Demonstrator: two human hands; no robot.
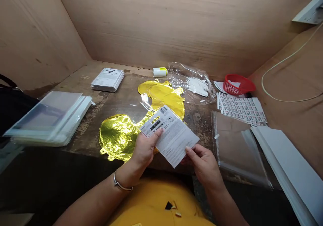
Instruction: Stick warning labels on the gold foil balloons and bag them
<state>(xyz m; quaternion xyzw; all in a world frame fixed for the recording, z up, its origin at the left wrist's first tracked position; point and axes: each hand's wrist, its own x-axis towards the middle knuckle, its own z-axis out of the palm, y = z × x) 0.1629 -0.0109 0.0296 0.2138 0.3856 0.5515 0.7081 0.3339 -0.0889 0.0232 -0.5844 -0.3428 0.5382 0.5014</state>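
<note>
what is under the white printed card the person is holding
Past the upper edges of the white printed card, a shiny gold foil balloon shows, lying on the brown wooden table. Whatever the card itself covers cannot be seen.

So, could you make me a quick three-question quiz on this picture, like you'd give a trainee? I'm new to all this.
1. True or false: the left hand and the right hand both hold the printed card.
2. As the wearer of the camera sees it, where on the table does the red basket sit?
A) far left
B) centre
C) right
3. Fill the gap: the metal bracelet is on the ____ wrist.

Key:
1. True
2. C
3. left
</note>
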